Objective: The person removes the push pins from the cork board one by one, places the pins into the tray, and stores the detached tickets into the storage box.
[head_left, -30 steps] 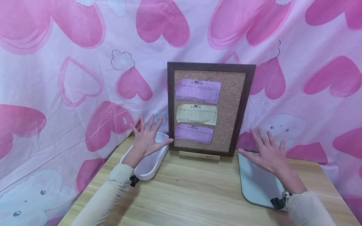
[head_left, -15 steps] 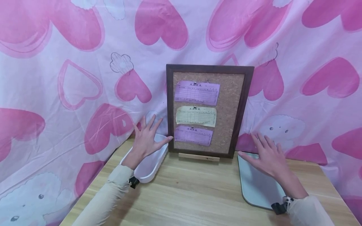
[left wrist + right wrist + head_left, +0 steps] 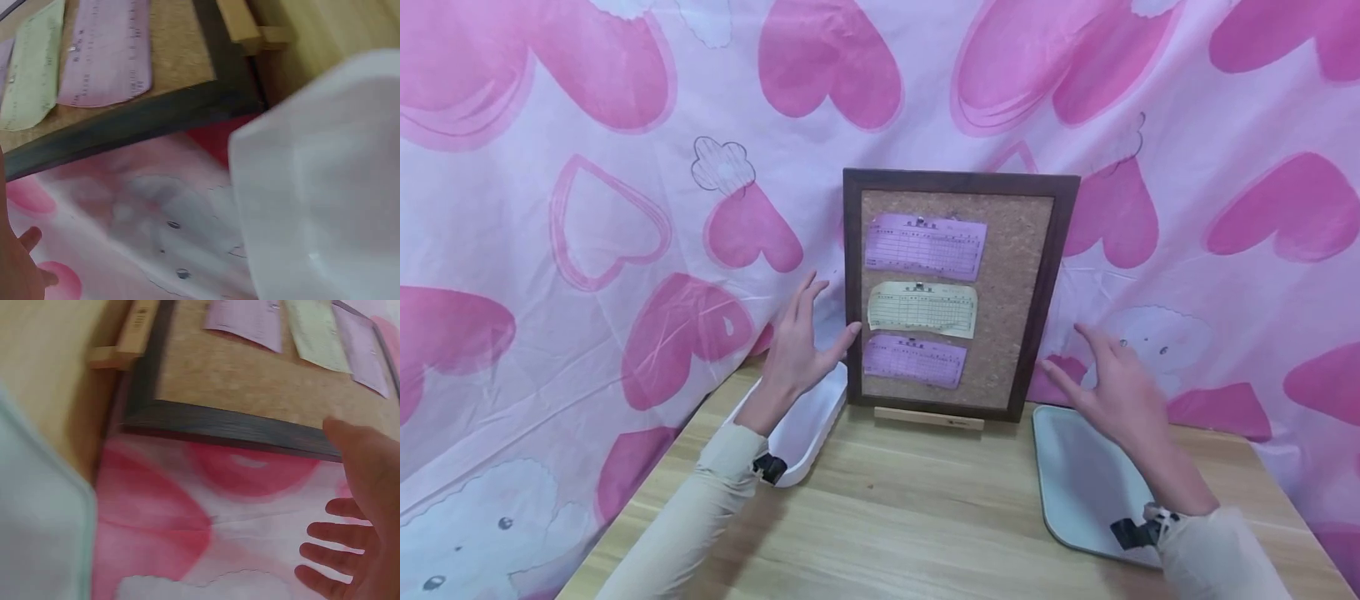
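Note:
A dark-framed cork board (image 3: 1022, 250) stands upright on a small wooden stand (image 3: 928, 416) at the back of the table. Three slips are pinned on it: a purple one (image 3: 925, 246) on top, a yellowish one (image 3: 922, 308) in the middle, a purple one (image 3: 913, 362) below. My left hand (image 3: 805, 342) is raised with straight fingers just left of the frame, thumb near its edge, holding nothing. My right hand (image 3: 1112, 379) hovers with spread fingers just right of the frame, also holding nothing. In the wrist views the frame's edge (image 3: 125, 125) (image 3: 231, 425) lies close to each hand.
A white plastic tub (image 3: 808, 429) sits on the wooden table (image 3: 910, 517) under my left forearm. A pale flat tray (image 3: 1075, 483) lies at the right under my right forearm. A pink heart-print cloth (image 3: 587, 233) hangs behind and drapes both sides.
Both hands have risen and moved inward toward the sides of the cork board frame. The left thumb now reaches the frame's left edge. The board and slips have not moved.

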The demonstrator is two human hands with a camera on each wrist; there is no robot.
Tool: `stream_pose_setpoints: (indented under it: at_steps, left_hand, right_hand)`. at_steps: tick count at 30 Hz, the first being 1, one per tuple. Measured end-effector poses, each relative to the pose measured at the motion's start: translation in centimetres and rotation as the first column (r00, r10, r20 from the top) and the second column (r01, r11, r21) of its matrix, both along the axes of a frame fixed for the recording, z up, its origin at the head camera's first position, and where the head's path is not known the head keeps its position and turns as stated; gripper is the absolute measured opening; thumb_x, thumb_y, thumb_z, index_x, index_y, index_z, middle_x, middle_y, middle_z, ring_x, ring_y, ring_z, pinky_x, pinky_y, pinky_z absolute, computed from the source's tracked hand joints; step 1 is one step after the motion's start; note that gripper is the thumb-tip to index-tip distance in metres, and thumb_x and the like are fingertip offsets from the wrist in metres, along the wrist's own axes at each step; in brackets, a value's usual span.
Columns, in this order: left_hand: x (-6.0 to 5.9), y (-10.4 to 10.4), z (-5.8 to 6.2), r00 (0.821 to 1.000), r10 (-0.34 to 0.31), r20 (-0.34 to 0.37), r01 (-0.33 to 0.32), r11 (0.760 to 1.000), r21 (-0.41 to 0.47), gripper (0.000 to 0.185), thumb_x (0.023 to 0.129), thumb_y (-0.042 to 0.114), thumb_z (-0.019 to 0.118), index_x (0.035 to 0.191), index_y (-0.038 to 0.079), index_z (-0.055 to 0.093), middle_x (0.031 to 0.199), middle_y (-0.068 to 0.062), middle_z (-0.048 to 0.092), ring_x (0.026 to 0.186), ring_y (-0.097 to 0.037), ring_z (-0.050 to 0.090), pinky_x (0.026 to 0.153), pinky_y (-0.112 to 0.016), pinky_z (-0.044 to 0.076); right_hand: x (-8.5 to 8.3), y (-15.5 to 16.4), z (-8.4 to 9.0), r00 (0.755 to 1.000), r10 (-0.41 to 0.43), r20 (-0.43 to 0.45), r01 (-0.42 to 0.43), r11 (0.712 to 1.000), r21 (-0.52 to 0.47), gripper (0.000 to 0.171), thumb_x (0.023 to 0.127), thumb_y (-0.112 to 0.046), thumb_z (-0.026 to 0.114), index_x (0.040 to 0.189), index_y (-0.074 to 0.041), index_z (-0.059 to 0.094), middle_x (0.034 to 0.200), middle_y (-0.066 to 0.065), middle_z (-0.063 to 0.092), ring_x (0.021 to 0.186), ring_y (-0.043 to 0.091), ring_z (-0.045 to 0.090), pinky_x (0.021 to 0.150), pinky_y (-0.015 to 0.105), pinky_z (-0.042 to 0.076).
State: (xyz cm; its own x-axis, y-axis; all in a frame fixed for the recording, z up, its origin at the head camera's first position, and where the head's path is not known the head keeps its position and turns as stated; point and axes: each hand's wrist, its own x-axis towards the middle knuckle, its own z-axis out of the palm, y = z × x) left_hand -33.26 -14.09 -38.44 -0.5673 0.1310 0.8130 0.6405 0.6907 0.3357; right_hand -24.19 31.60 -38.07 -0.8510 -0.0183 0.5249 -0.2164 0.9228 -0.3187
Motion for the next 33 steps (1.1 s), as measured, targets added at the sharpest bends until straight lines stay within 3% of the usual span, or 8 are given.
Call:
stream_pose_setpoints:
  at_steps: [4,8,15,19,24,29,33]
  left_hand:
    - [-0.2,0.6,1.1,0.999,-0.041,-0.009,0.042,0.998,0.041,0.079,0.096,0.046,0.078,0.157,0.007,0.048,0.168,-0.018,0.047,0.148,-0.035,0.055,0.122,-0.056,0.046]
    - [-0.6,1.5,2.1,0.996,-0.076,-0.046,0.080,0.993,0.082,0.073,0.097,0.039,0.078,0.154,0.004,0.050,0.166,-0.020,0.048,0.142,-0.035,0.061,0.120,-0.053,0.049]
    - [-1.6,3.1,4.2,0.979,-0.165,-0.117,0.184,0.967,0.176,0.063,0.099,0.030,0.076,0.151,0.001,0.053,0.162,-0.025,0.050,0.136,-0.039,0.065,0.112,-0.050,0.056]
    - [-2.0,4.0,5.2,0.975,-0.212,-0.066,0.222,0.944,0.245,0.062,0.100,0.032,0.074,0.153,0.008,0.052,0.167,-0.023,0.044,0.144,-0.030,0.060,0.110,-0.046,0.058]
    - [-2.3,5.1,6.4,0.976,-0.219,-0.010,0.211,0.930,0.302,0.057,0.101,0.036,0.071,0.151,0.014,0.056,0.171,-0.015,0.040,0.149,-0.023,0.055,0.109,-0.045,0.058]
    - [-2.7,6.1,7.4,0.981,-0.193,-0.017,0.188,0.929,0.319,0.050,0.102,0.038,0.071,0.145,0.015,0.062,0.170,-0.008,0.043,0.149,-0.021,0.051,0.104,-0.047,0.058]
    - [-3.1,6.5,7.8,0.981,-0.193,-0.032,0.193,0.926,0.325,0.046,0.103,0.035,0.070,0.143,0.013,0.063,0.166,-0.010,0.047,0.158,-0.017,0.041,0.118,-0.046,0.048]
  right_hand:
    - [-0.3,-1.0,2.0,0.997,-0.032,-0.073,0.027,0.998,-0.065,0.072,0.100,-0.054,0.072,0.155,-0.011,0.054,0.140,0.027,0.066,0.122,0.049,0.061,0.090,0.072,0.052]
    - [-0.8,-2.2,3.9,0.982,-0.034,-0.184,0.014,0.994,-0.107,0.059,0.101,-0.045,0.072,0.149,-0.011,0.060,0.125,0.021,0.071,0.108,0.041,0.066,0.079,0.058,0.056]
    - [-2.0,-4.9,7.2,0.925,0.046,-0.378,-0.088,0.992,-0.095,0.041,0.102,-0.027,0.074,0.137,-0.006,0.068,0.115,0.018,0.074,0.103,0.035,0.067,0.083,0.047,0.053]
    - [-3.1,-6.6,8.6,0.892,0.118,-0.435,-0.150,0.988,-0.040,0.036,0.101,-0.021,0.075,0.131,-0.001,0.070,0.110,0.018,0.074,0.099,0.033,0.068,0.080,0.043,0.053]
    - [-4.4,-9.0,9.5,0.871,0.191,-0.454,-0.221,0.975,-0.015,0.030,0.102,-0.018,0.074,0.126,-0.001,0.072,0.104,0.016,0.076,0.090,0.030,0.069,0.078,0.036,0.050]
    - [-5.5,-11.0,10.2,0.880,0.224,-0.418,-0.254,0.967,-0.017,0.028,0.101,-0.017,0.074,0.125,-0.002,0.072,0.107,0.014,0.076,0.093,0.029,0.070,0.081,0.043,0.056]
    - [-6.3,-12.3,10.7,0.877,0.259,-0.405,-0.283,0.959,0.001,0.026,0.101,-0.015,0.073,0.124,-0.003,0.072,0.109,0.015,0.077,0.095,0.029,0.071,0.083,0.044,0.059]
